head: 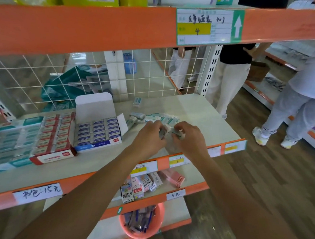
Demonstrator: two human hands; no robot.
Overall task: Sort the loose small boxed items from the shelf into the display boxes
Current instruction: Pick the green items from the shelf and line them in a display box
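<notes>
Both hands hold little boxes over the shelf

Left hand (150,137) and right hand (189,138) meet close together above the white shelf (199,114), near its front edge. The left hand's fingers curl round a little grey box (162,133). The right hand pinches a second little box (178,133) between thumb and fingers. Both boxes are blurry, so their print cannot be read.

Just behind the hands, a bit farther back, lies the pile of loose little boxes (153,117), white with teal marks. One lone little box (137,100) sits far back by the wire grid (82,74).

To the left of the hands stand three display boxes, side by side. The blue display box (98,132) is nearest the hands, with its lid standing up, and it is full of rows. The red display box (56,137) touches its left side. The teal display box (13,142) is farthest left.

On the lower shelf are small cartons (141,185). Below them is a pink bucket (158,211) of pens. People (229,83) stand far right.
</notes>
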